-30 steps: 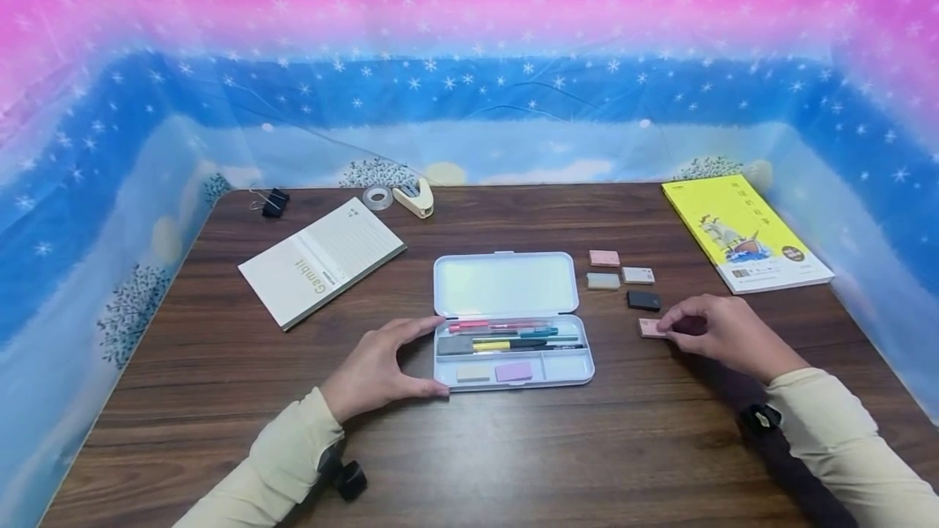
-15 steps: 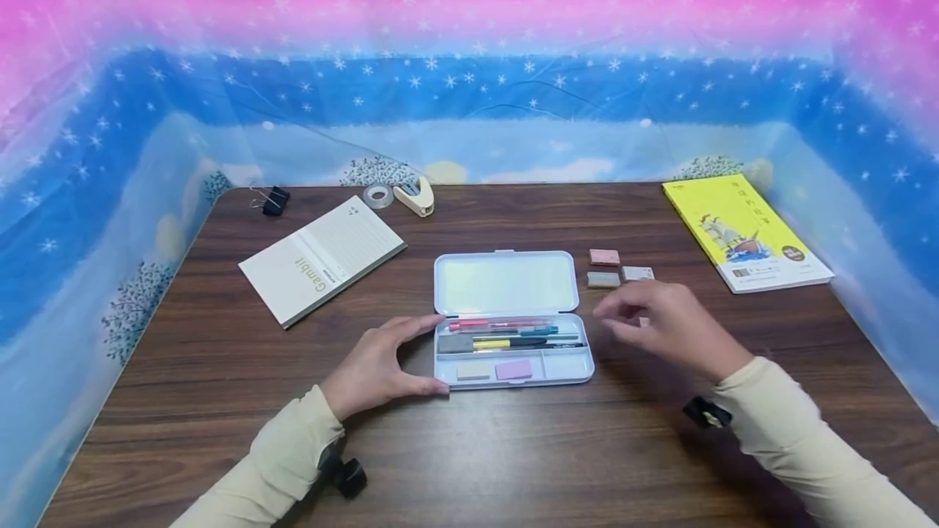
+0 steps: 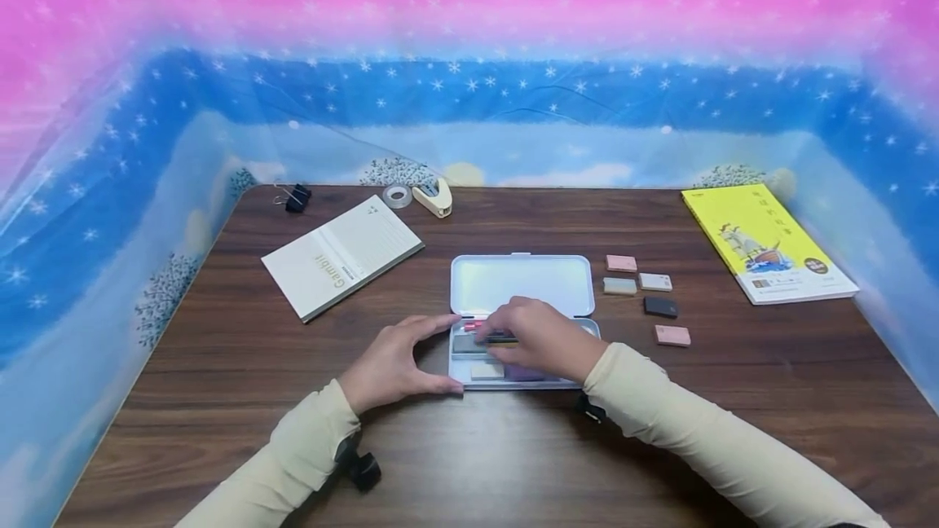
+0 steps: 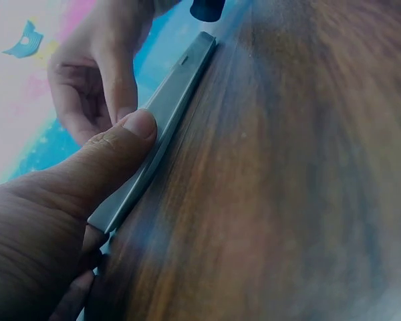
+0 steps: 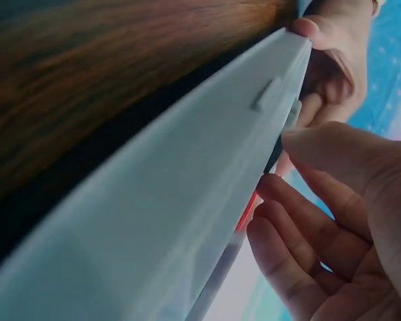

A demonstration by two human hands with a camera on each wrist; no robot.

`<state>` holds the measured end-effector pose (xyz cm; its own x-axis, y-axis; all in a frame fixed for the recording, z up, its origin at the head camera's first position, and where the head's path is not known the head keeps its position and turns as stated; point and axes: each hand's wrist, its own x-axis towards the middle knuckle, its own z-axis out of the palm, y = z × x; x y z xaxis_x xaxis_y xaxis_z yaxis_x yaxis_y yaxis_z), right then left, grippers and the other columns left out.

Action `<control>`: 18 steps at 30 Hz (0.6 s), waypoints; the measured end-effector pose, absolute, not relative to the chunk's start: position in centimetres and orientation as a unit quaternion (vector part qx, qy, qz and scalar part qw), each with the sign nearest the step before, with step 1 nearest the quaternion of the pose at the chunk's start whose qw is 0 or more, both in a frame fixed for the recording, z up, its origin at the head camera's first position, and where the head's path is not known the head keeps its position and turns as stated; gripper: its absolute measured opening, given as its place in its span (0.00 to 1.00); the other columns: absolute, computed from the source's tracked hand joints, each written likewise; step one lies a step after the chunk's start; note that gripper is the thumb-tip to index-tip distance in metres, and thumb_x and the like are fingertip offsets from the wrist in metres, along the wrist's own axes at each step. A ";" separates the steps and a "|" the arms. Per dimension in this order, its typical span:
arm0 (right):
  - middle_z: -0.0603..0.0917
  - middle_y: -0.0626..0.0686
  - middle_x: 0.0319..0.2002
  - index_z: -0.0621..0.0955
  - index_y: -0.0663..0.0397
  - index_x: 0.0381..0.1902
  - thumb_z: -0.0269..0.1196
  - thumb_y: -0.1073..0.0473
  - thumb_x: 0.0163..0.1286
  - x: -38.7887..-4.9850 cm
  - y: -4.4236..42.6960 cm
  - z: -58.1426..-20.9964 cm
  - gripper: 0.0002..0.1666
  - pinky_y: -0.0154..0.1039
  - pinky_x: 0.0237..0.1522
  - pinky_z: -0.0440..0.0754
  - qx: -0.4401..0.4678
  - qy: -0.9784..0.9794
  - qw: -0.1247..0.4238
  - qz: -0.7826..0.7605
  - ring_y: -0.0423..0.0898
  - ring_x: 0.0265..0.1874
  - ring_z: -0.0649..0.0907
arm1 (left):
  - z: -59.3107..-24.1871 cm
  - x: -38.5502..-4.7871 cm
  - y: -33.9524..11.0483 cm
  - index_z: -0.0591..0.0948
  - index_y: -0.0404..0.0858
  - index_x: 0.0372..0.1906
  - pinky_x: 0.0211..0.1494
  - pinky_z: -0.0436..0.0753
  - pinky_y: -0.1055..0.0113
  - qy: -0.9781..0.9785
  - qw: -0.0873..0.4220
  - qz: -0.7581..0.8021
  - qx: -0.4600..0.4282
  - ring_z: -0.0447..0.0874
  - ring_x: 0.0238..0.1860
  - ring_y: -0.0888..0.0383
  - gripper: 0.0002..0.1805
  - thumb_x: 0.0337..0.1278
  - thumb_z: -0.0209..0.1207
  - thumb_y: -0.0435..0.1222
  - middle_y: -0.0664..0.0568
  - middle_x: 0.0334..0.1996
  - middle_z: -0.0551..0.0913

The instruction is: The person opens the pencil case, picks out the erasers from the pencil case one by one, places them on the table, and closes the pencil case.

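An open white pencil case [image 3: 521, 283] holds pens, a grey block [image 3: 466, 344], a pale eraser [image 3: 487, 371] and a purple eraser, partly hidden. My left hand [image 3: 392, 361] grips its left end, thumb at the front corner and index finger near the hinge; in the left wrist view the thumb [image 4: 120, 144] presses on the rim. My right hand [image 3: 546, 336] is over the case, its fingertips at the pens beside the grey block. In the right wrist view its thumb [image 5: 334, 150] and fingers are spread apart, with no clear hold on anything.
Right of the case lie several erasers: two pink [image 3: 621, 263] [image 3: 672, 336], two pale [image 3: 619, 286] [image 3: 655, 282], one black [image 3: 661, 306]. A yellow book [image 3: 763, 243] is at the far right. A notebook [image 3: 341, 259], tape roll [image 3: 398, 197], cream device [image 3: 434, 199] and binder clip [image 3: 297, 199] are left.
My right hand has let go of the nearest pink eraser on the table and moved left over the pencil case. My left hand has kept its place. The head view has shifted slightly.
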<state>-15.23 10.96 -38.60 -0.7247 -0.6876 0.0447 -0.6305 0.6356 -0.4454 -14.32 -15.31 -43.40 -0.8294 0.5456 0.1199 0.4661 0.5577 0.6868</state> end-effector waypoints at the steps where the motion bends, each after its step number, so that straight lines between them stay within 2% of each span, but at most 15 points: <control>1: 0.92 0.48 0.46 0.92 0.50 0.48 0.75 0.61 0.68 -15.2 10.8 -38.6 0.11 0.45 0.55 0.85 -0.364 0.903 0.063 -0.220 0.44 0.48 0.86 | -43.4 -14.3 -15.3 0.77 0.47 0.74 0.68 0.78 0.46 0.881 0.053 0.372 0.287 0.79 0.66 0.46 0.51 0.42 0.83 0.56 0.47 0.65 0.82; 9: 0.92 0.48 0.46 0.92 0.51 0.47 0.76 0.62 0.66 -15.4 9.9 -38.5 0.11 0.44 0.56 0.85 -0.358 0.903 0.063 -0.229 0.43 0.47 0.87 | -43.1 -14.3 -15.2 0.78 0.47 0.74 0.69 0.78 0.46 0.881 0.051 0.374 0.285 0.79 0.67 0.46 0.50 0.42 0.83 0.55 0.48 0.65 0.82; 18: 0.91 0.45 0.43 0.93 0.48 0.45 0.76 0.63 0.63 -16.2 10.3 -39.1 0.12 0.34 0.43 0.84 -0.339 0.895 0.083 -0.278 0.38 0.37 0.83 | -43.4 -14.3 -15.3 0.78 0.47 0.74 0.69 0.78 0.46 0.880 0.049 0.375 0.287 0.80 0.66 0.48 0.50 0.42 0.83 0.57 0.48 0.65 0.83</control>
